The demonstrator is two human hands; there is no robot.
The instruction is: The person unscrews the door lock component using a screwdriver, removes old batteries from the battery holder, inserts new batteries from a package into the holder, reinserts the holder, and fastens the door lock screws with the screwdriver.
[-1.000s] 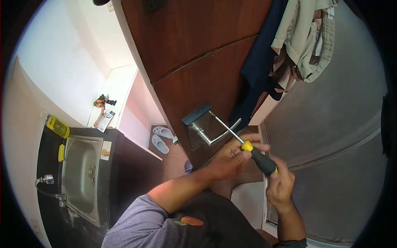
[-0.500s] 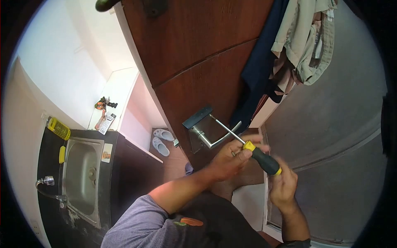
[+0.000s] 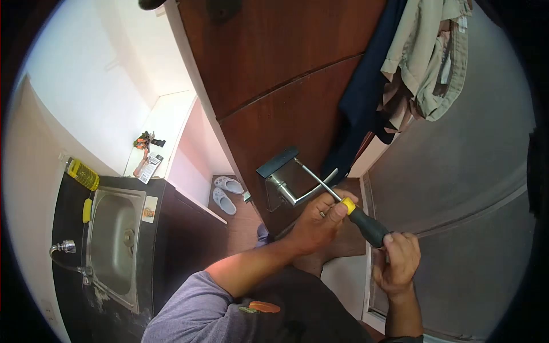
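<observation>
A screwdriver (image 3: pixel 369 225) with a black and yellow handle slants across the middle of the view. My left hand (image 3: pixel 320 222) is closed around its shaft and yellow collar, thumb on top. The butt of the handle sits in the closed fingers of my right hand (image 3: pixel 399 262). The screwdriver's tip reaches the edge of the dark plate at the top of a metal door handle (image 3: pixel 286 191), whose curved lever runs beside the shaft. Whether the tip sits in a screw is too small to tell. The handle is mounted on a brown wooden door (image 3: pixel 274 114).
Trousers (image 3: pixel 426 63) and a dark garment (image 3: pixel 357 94) hang by the door. To the left are a sink (image 3: pixel 111 251), a yellow bottle (image 3: pixel 83 174) and a sponge (image 3: pixel 87 210). Tools (image 3: pixel 147 143) lie on a white ledge (image 3: pixel 174 108). Grey clogs (image 3: pixel 224 200) stand on the floor.
My right fingers, spread and blurred before, have closed on the screwdriver's butt end. My left fingers have curled in closer to the collar. The tip stays at the plate.
</observation>
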